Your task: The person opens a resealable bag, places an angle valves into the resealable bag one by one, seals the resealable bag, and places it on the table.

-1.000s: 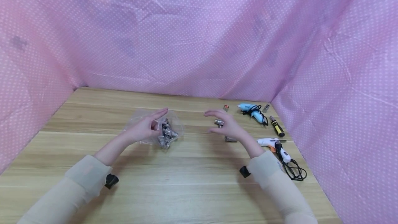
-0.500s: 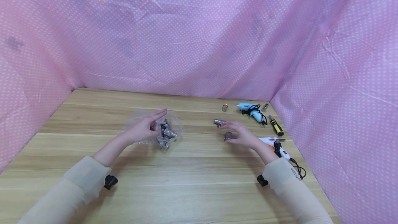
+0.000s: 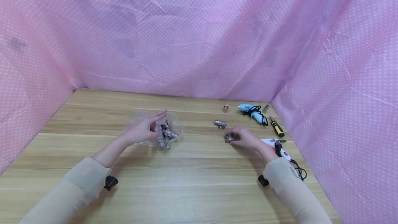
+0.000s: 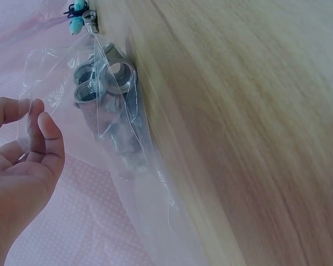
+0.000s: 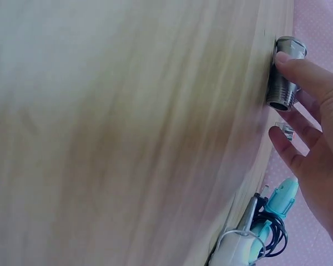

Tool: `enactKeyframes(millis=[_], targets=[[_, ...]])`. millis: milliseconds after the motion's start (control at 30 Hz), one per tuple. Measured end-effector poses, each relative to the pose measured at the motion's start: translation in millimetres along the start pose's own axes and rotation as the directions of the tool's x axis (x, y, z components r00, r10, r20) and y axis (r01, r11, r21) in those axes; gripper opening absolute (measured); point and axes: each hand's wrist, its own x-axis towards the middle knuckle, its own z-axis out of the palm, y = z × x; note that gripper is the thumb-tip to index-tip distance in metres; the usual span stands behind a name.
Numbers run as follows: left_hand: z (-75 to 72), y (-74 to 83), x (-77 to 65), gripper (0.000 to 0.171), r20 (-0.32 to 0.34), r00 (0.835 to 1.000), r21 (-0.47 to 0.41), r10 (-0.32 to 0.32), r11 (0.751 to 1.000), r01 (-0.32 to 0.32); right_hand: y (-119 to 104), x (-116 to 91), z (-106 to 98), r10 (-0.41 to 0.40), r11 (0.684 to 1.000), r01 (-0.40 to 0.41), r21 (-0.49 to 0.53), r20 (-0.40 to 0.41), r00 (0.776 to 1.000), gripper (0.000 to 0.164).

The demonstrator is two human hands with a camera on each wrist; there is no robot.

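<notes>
My right hand grips a metal threaded pipe fitting at the table's right half. In the right wrist view, thumb and fingers lie on either side of this fitting, its threaded end showing. My left hand is over a clear plastic bag holding several metal pipe fittings. Its fingers are loosely bent in the left wrist view, beside the bag's film; whether they touch it is hard to tell. Just beyond my right hand, a metal tee fitting lies on the wood.
Further back stand a small fitting with a red mark and another metal fitting. Along the right side lie a light blue glue gun, a yellow-black screwdriver and a white glue gun with a black cord.
My right hand has moved right and down to the threaded pipe fitting, and its fingers have closed around it. The left hand has stayed over the bag.
</notes>
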Motion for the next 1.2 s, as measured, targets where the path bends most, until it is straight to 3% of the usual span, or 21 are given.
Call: enactKeyframes(millis=[333,567,800,933,1200], targets=[[1.1,-0.5,-1.3,0.083,0.005,1.0,-0.013,-0.016,1.0,0.016,-10.1,3.4,-0.8,0.085,0.996,-0.086,0.027,0.007,0.996,0.041],[0.7,0.3,-1.7,0.083,0.0,1.0,-0.016,-0.015,1.0,0.015,-26.5,11.7,-7.2,0.053,0.998,-0.053,0.03,-0.006,0.999,0.039],[0.9,-1.2,0.4,0.082,-0.006,1.0,-0.104,0.028,0.994,-0.029,-49.6,24.6,-19.4,-0.002,1.0,0.003,0.024,-0.044,0.999,0.038],[1.3,-0.6,0.6,0.081,-0.012,0.999,-0.081,0.034,0.996,-0.034,-63.7,32.7,-24.8,-0.047,0.998,0.051,0.04,-0.088,0.995,0.037],[0.4,4.4,-1.2,0.085,0.005,1.0,-0.055,-0.027,0.998,0.027,-96.7,54.0,-33.6,-0.112,0.993,0.117,0.02,-0.167,0.98,0.04]])
